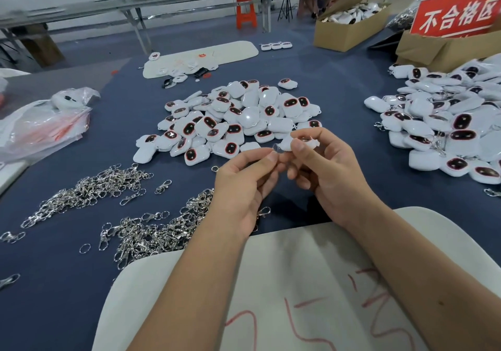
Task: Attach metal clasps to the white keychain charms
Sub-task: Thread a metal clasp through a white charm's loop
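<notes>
Both hands are raised over the blue tabletop (339, 84), meeting just in front of the middle heap of white charms (238, 122). The right hand (325, 166) pinches one white charm (288, 142) between thumb and curled fingers; most of the charm is hidden behind those fingers, so which face it shows cannot be made out. What can be seen of it runs roughly left to right, its left end pointing toward the other hand. The left hand (244, 185) has thumb and forefinger closed on a small metal ring (274, 148) right at that end of the charm; the ring is tiny and glinting, and whether it is already through the charm's loop cannot be told. A metal clasp (263, 211) pokes out from under the left palm, its upper part hidden by the hand.

Loose clasps lie in two tangles, one far left (89, 188) and one near the left wrist (154, 228). A second spread of charms (447, 128) runs out of frame at the right edge. The forearms rest over a white board (284, 283) with red scrawl, cut off at the bottom.
</notes>
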